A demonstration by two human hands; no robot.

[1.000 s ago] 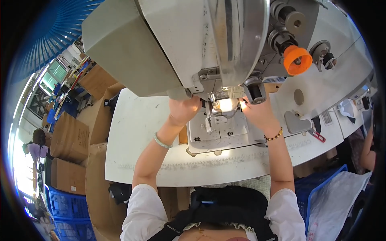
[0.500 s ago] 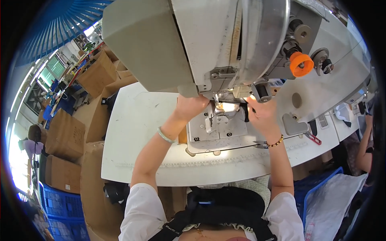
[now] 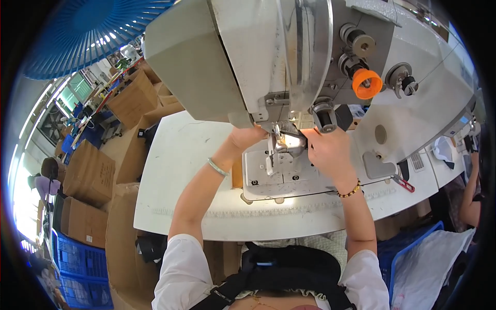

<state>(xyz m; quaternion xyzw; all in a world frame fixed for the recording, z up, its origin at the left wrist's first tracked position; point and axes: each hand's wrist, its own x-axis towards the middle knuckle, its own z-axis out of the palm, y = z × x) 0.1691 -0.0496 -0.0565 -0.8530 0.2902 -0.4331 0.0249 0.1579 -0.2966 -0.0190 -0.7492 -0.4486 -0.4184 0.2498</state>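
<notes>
A large industrial sewing machine (image 3: 253, 62) fills the upper middle, its lamp lighting the presser foot area (image 3: 289, 140). My left hand (image 3: 249, 137) reaches in from the left beneath the machine head; its fingers are hidden there. On the other side of the needle area, my right hand (image 3: 330, 152) has its fingers curled against a small black piece of material (image 3: 303, 135), mostly covered by the hand and the machine. A metal plate (image 3: 268, 178) with screws lies below the presser foot.
Red-handled snips (image 3: 404, 183) lie on the white table (image 3: 170, 175), right of the machine bed. Cardboard boxes (image 3: 88, 168) and blue crates (image 3: 80, 258) stand at left. Another blue crate (image 3: 413, 243) with white sheeting is at lower right. A person's arm (image 3: 467, 191) shows at far right.
The view has shifted, so the machine head's right part and orange knob appear further left. My right hand has turned slightly and sits closer to the presser foot; my left hand stays beneath the head.
</notes>
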